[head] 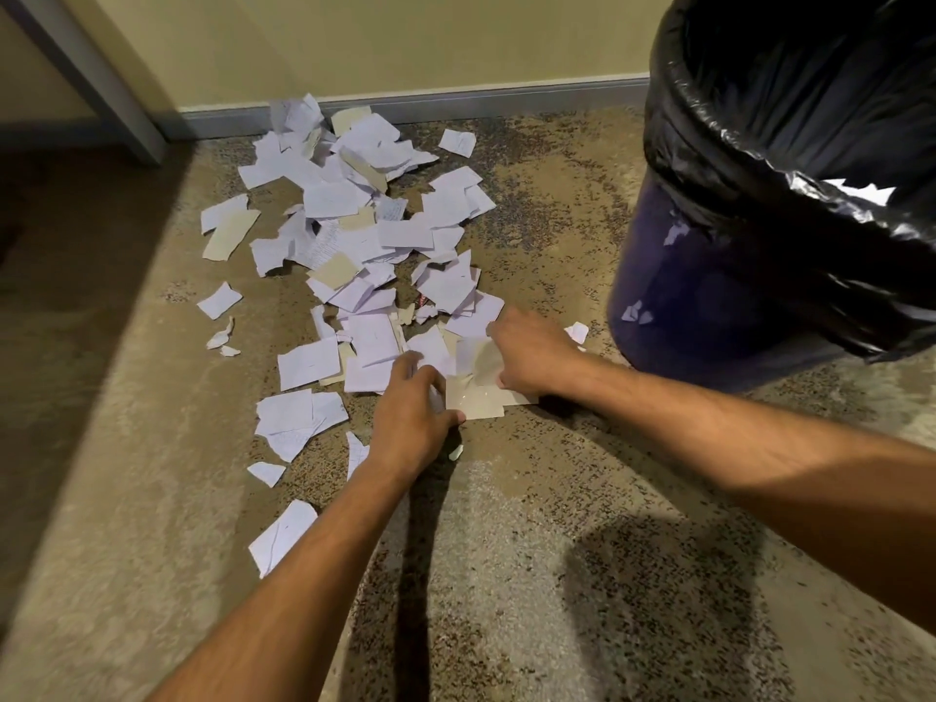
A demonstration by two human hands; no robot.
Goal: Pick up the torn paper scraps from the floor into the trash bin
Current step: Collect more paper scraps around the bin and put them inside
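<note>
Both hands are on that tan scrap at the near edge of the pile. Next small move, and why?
Probably lift the tan scrap and carry it right to the trash bin: left hand and right hand already pinch its edges, and the lined bin stands open beside them.

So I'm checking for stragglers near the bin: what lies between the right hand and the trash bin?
In the head view, one small white scrap lies between the right hand and the trash bin; otherwise bare carpet.

A mottled carpeted floor (532, 575) is seen beneath both hands. Torn paper scraps (354, 235) are strewn beyond and left of them; a lined trash bin (709, 276) stands to their right.
</note>
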